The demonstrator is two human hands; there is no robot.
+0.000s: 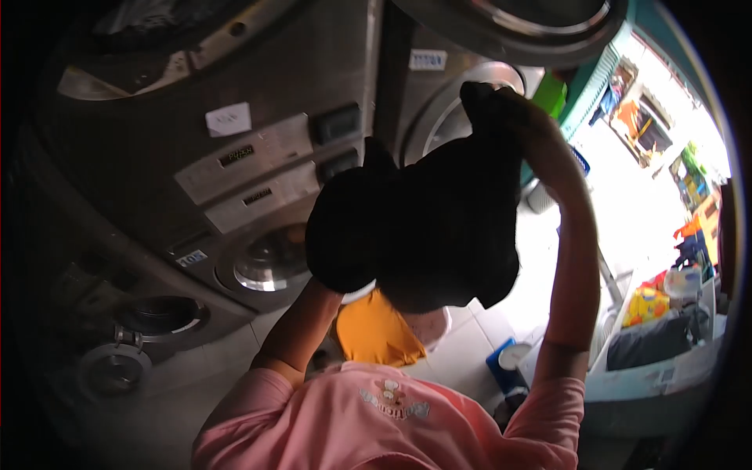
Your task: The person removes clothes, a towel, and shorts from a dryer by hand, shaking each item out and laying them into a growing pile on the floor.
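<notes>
A black garment (439,219) is held up in front of my chest, bunched and too dark to show its exact kind. My right hand (533,129) grips its upper right end, fingers partly hidden in the cloth. My left forearm reaches up into the garment's left side, where black fabric covers the whole hand, so its fingers cannot be seen. Below the garment, an orange cloth (374,333) hangs over a pale basin (432,325) near my waist.
Steel laundry machines (290,47) stand in front and to the left. One round door (116,370) hangs open at lower left. On the right, a large bin (658,380) holds a dark bundle (658,341) and a yellow package (646,305). A bright doorway lies beyond.
</notes>
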